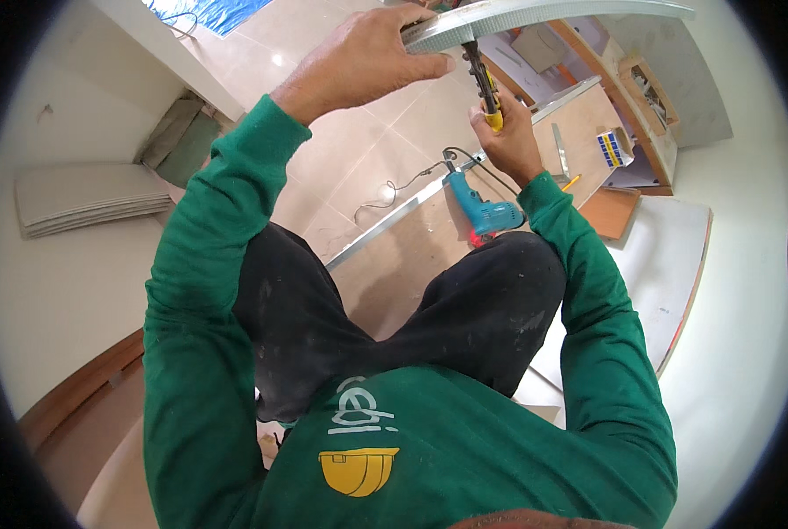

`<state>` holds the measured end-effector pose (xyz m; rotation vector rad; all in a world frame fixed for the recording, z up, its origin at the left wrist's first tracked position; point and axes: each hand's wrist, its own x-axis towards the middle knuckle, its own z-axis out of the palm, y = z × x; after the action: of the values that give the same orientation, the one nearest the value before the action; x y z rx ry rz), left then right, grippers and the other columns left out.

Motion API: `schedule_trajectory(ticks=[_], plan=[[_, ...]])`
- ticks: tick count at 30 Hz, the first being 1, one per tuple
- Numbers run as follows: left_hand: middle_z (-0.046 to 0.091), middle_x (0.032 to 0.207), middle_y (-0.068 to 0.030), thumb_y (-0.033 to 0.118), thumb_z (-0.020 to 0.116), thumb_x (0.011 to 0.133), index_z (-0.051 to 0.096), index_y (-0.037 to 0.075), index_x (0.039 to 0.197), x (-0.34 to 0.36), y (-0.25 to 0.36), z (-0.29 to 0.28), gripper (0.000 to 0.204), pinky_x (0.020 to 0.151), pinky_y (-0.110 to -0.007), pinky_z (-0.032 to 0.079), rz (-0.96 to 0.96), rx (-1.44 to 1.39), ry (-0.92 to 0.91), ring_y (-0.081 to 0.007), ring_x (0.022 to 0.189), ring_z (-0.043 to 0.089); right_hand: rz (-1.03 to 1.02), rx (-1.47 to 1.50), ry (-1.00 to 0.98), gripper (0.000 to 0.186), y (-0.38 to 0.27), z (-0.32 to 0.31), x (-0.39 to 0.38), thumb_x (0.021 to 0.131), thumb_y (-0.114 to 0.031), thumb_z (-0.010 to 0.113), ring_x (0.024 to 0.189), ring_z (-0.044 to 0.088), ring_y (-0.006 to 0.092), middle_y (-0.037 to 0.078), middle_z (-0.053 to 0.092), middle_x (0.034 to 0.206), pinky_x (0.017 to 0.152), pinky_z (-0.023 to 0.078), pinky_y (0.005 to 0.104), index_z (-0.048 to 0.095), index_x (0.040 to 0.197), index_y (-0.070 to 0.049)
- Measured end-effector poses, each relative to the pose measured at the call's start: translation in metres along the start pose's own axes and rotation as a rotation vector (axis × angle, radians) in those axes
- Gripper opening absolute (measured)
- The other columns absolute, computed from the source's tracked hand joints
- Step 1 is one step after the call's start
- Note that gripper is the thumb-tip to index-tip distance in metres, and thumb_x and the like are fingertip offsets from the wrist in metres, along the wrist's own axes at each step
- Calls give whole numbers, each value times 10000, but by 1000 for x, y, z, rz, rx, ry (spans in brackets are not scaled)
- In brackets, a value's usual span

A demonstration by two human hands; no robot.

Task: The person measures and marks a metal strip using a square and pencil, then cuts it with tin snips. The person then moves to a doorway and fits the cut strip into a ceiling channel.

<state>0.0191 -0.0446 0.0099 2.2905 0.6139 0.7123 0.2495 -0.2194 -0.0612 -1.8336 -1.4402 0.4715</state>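
My left hand (pixel 363 60) is closed around the end of a long galvanized metal profile (pixel 535 16), raised at the top of the view. In my right hand (pixel 512 139) is a pair of tin snips (pixel 481 81) with a dark head and yellow handle parts. Their head points up and meets the lower edge of the profile, just right of my left thumb. Whether the jaws bite into the metal cannot be made out. Below my right hand a teal corded power drill (pixel 486 210) lies on a board by my knee.
A board (pixel 385 278) edged with a metal strip lies before my legs. To the right are a small box (pixel 615 148), a metal blade or square (pixel 560 150), a yellow pencil (pixel 572 183) and a wooden cabinet frame (pixel 645 132). Stacked panels (pixel 89 198) lean left. The drill's cord crosses the tiles.
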Motion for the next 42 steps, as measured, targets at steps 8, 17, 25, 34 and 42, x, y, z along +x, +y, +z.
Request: schedule_trajectory(ticks=[8, 17, 25, 34, 42], plan=[[776, 1041, -186, 531, 850, 914, 676, -8, 1411, -5, -24, -15, 754, 839, -411, 600, -155, 161, 49, -263, 919, 753, 238, 71, -220, 488, 101, 51, -126, 963, -311, 826, 907, 654, 265, 135, 658, 1042, 847, 540, 405, 554, 1277, -55], [764, 1008, -210, 603, 840, 893, 677, 0, 1393, -11, -21, -14, 801, 835, -440, 602, -219, 167, -28, -317, 899, 765, 196, -503, -326, 917, 123, 139, -222, 738, -521, 975, 1217, 618, 388, 185, 621, 1249, 1054, 457, 520, 555, 1396, -40], [761, 1014, -199, 555, 868, 906, 661, 6, 1391, -11, -6, -8, 760, 854, -442, 592, -271, 145, -117, -302, 927, 751, -146, -468, -452, 1138, 149, 170, -227, 693, -581, 982, 1318, 580, 409, 192, 598, 1329, 1138, 408, 571, 470, 1552, -39], [764, 1201, -198, 472, 862, 906, 665, 49, 1385, -19, -16, -15, 668, 962, -504, 574, -191, 289, -63, -391, 1109, 748, -289, -331, -516, 1142, 128, 127, -185, 743, -596, 973, 1485, 482, 433, 227, 540, 1486, 1264, 318, 642, 435, 1579, -34], [755, 1248, -177, 450, 854, 908, 668, 68, 1395, 0, -18, 7, 646, 1008, -504, 576, -175, 247, -74, -390, 1158, 740, 104, 1341, 169, 864, 8, -56, 90, 1079, -698, 567, 1268, 675, 328, 211, 679, 1341, 1156, 468, 544, 421, 1547, 13]])
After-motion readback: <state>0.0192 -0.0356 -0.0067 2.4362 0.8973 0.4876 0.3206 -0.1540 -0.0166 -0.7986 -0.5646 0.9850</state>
